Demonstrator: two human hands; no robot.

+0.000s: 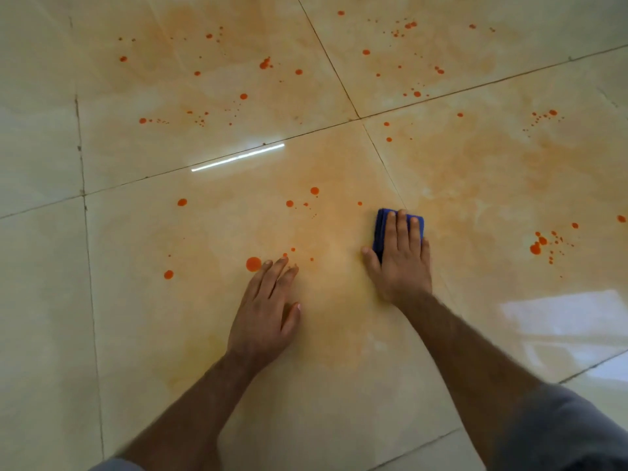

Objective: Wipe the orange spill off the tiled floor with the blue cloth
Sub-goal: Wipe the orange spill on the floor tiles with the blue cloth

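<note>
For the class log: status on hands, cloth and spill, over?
Right hand flat on blue cloth. Left hand flat on tiled floor. Orange spill drops across several tiles. Nothing blocking.

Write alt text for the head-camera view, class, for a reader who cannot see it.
A person's right hand presses a folded blue cloth flat onto a glossy tiled floor smeared and spotted with an orange spill. The left hand rests open on the tile nearby.

Grey fabric [564, 433] fills the lower right corner, a white glare streak [238, 158] beyond.
</note>
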